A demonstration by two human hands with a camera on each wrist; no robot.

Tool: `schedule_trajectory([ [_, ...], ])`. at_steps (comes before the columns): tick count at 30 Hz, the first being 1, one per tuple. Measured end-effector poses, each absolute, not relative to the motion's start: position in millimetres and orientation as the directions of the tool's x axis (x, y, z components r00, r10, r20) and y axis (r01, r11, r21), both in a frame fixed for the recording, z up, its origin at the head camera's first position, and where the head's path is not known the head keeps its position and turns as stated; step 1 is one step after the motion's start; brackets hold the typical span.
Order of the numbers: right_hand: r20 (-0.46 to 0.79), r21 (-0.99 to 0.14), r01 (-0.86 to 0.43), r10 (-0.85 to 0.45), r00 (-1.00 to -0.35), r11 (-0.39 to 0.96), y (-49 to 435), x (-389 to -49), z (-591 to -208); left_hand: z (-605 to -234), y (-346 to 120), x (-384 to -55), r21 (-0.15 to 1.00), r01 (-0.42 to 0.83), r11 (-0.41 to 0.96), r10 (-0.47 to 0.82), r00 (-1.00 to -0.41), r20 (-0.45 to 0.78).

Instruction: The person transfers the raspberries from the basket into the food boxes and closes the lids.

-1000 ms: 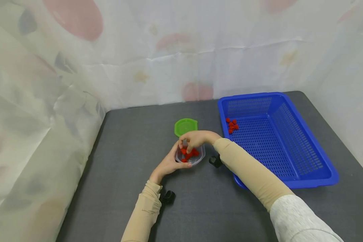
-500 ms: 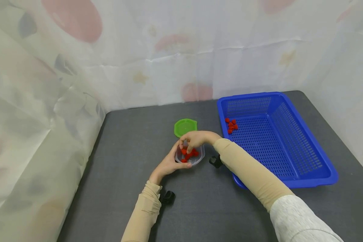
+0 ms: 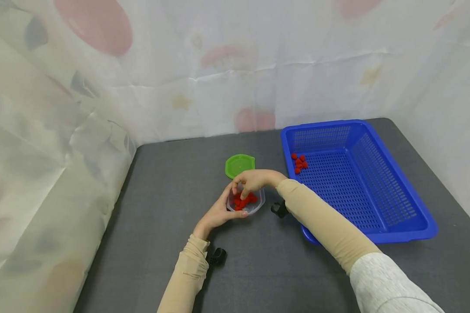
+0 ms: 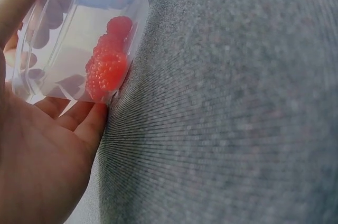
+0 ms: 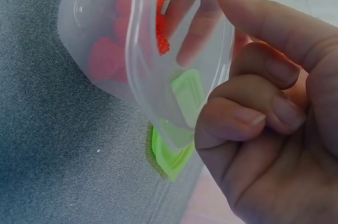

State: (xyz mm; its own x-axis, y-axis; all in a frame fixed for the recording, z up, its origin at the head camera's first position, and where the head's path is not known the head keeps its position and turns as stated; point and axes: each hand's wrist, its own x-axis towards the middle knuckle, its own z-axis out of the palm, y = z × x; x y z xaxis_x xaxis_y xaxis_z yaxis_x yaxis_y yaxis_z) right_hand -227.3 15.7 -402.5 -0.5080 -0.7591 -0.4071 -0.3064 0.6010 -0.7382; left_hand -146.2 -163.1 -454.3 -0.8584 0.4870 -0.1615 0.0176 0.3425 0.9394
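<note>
A clear plastic food container [image 3: 260, 198] stands on the grey table, with several red raspberries [image 4: 108, 65] at its bottom. My left hand [image 3: 218, 212] grips the container from its left side, thumb along the near rim and fingers round the back and underside. Above the opening, my right hand [image 3: 257, 178] reaches in with thumb and fingers parted. The right wrist view has its lower fingers [image 5: 248, 115] loosely curled, the thumb near the rim, and no berry in the visible gap; the index fingertip is hidden. A green lid [image 3: 240, 166] lies right behind the container.
A large blue basket [image 3: 337, 182] stands at the right of the table, partly behind my right arm. Inside its left edge sit several raspberries [image 3: 299, 163]. Printed curtains [image 3: 160, 104] hang at the back and both sides.
A raspberry close under my right fingertips now sits lower among the others in the container. Both hands, the container, lid and basket have stayed in place.
</note>
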Motion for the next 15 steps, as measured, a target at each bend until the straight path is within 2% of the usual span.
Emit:
schedule_trajectory([
  [9, -0.394, -0.72, -0.353, -0.77, -0.501, 0.598, 17.9, -228.6, -396.7, -484.5, -167.1, -154.9, 0.936, 0.048, 0.35, 0.452, -0.883, -0.124],
  [15, -0.378, -0.706, -0.374, -0.767, -0.519, 0.601, 26.3, -228.1, -382.8, -481.8, -167.0, -154.4, 0.931, 0.025, 0.364, 0.444, -0.883, -0.15],
])
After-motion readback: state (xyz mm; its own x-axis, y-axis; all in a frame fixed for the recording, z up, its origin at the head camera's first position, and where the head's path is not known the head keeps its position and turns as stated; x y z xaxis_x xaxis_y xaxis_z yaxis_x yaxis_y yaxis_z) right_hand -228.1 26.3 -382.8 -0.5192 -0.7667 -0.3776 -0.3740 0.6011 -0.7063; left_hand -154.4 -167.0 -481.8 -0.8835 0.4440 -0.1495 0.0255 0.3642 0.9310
